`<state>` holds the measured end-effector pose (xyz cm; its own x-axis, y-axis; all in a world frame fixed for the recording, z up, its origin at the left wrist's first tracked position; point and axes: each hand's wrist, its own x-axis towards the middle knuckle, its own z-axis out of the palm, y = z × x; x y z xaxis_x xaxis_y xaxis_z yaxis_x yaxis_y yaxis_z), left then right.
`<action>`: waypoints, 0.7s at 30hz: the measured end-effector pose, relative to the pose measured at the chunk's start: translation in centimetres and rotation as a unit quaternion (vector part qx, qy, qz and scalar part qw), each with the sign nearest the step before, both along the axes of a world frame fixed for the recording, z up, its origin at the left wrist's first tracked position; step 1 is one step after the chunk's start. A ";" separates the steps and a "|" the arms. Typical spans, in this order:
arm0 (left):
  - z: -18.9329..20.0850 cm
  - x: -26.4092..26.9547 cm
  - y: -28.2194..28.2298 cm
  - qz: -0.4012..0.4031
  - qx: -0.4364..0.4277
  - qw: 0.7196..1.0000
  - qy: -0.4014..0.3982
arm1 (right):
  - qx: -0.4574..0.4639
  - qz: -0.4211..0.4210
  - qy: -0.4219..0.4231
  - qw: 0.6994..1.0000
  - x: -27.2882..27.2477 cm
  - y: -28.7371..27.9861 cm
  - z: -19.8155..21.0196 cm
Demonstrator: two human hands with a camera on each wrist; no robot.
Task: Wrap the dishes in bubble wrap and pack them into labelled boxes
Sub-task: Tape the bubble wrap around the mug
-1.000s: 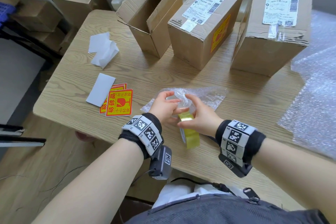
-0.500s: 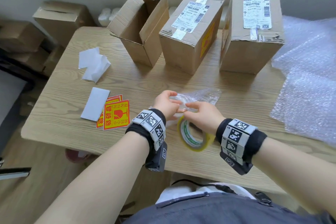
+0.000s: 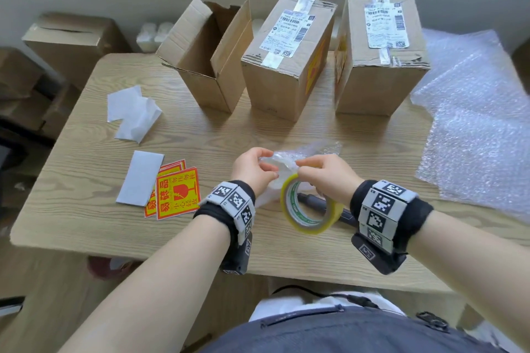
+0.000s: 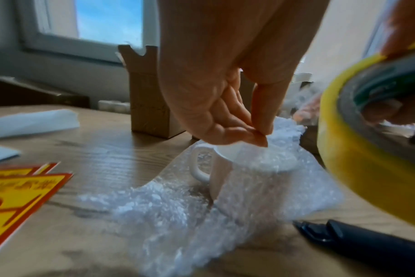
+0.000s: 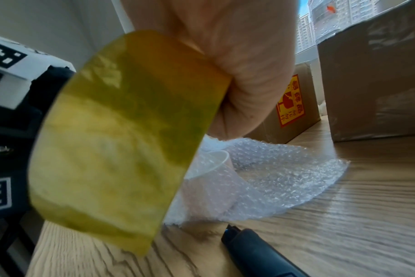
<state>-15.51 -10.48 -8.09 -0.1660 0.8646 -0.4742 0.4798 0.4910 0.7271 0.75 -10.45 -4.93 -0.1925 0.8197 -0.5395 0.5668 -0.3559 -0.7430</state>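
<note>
A white cup (image 4: 203, 165) with a handle stands on the table (image 3: 86, 169), loosely covered in a sheet of bubble wrap (image 4: 178, 215). My left hand (image 3: 265, 165) pinches the wrap over the cup's rim (image 4: 261, 135). My right hand (image 3: 304, 170) meets it just to the right and grips a yellow tape roll (image 3: 311, 205), which hangs tilted from its fingers. In the right wrist view the tape roll (image 5: 121, 140) fills the left side, with the wrapped cup (image 5: 213, 168) behind it. One open cardboard box (image 3: 206, 57) stands at the back.
Two taped boxes (image 3: 286, 66) (image 3: 378, 54) stand beside the open one. Red-yellow fragile labels (image 3: 177, 195) and white papers (image 3: 132, 114) lie on the left. A dark cutter (image 4: 367, 245) lies under the tape roll. Bubble-wrap sheets (image 3: 476, 129) cover the right edge.
The tape roll has swung from edge-on to show its hole and hangs lower toward me. Both hands stay together on top of the wrapped cup. My head has tilted up.
</note>
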 end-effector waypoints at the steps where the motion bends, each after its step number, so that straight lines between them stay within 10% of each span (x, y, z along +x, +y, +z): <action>1: 0.0 0.0 0.1 -0.010 0.012 1.000 0.023 | -0.002 -0.005 0.002 1.000 -0.1 0.1 0.0; 7: -0.2 0.2 0.6 -0.061 0.068 0.985 0.145 | -0.003 0.026 -0.013 1.000 -0.6 -0.5 0.6; 21: -1.8 -0.9 2.7 0.020 -0.032 0.999 -0.005 | 0.016 0.125 -0.123 0.984 -3.2 -3.0 -1.2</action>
